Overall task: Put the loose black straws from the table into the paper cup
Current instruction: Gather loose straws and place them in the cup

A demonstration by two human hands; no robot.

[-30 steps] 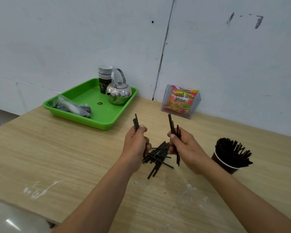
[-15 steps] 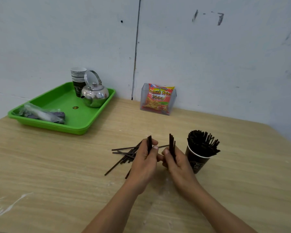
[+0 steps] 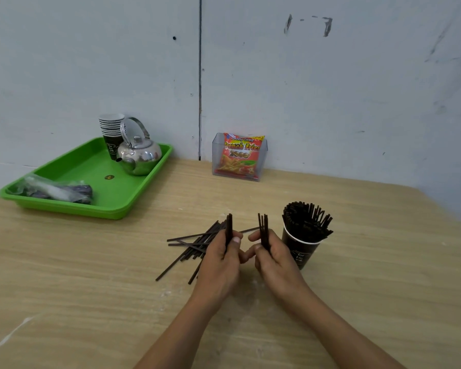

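Hands barely shifted; left hand & right hand each pinching upright straws beside cup

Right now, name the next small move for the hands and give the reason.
Probably carry the right hand to the paper cup and drop its straw bundle in. That hand holds its straws upright right beside the cup, which already stands full of straws. The left hand grips a second bundle, and loose straws lie on the table.

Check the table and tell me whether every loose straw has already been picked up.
No: a pile of loose black straws still lies on the table by the left hand, beyond the bundles both hands hold.
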